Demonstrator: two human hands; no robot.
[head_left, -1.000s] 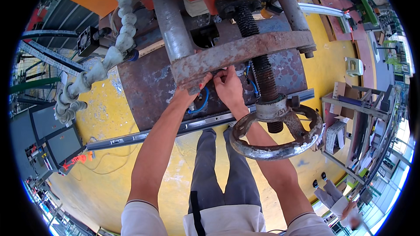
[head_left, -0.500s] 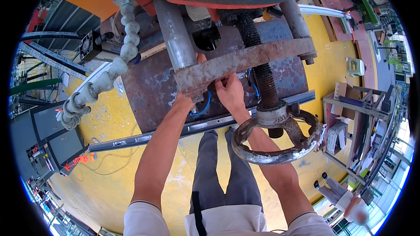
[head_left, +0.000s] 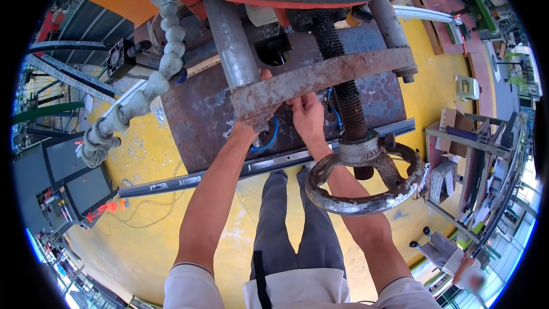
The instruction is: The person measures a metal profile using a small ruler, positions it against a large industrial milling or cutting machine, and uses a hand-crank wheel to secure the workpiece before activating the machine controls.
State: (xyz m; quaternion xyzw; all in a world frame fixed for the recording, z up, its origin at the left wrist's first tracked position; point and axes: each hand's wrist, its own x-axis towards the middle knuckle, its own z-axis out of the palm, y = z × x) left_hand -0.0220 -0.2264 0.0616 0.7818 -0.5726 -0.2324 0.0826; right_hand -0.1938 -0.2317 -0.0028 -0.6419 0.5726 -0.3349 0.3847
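Observation:
Both my hands work beneath a rusty crossbar on a large machine, above its worn metal table. My left hand reaches under the bar's left end, beside a steel guide post. The bar covers most of its fingers, so I cannot see what they hold. Just right of it, my right hand has its fingers curled and pressed together at the bar's lower edge. Whatever they grip is hidden. A blue air hose loops between the hands.
A handwheel on a greasy threaded screw stands over my right forearm. Segmented coolant hose hangs at the left. A long metal rail runs along the table's front. Another person is at the lower right.
My right hand has shifted slightly right, a little farther from the left one. The left hand stays under the bar. The whole view has moved slightly.

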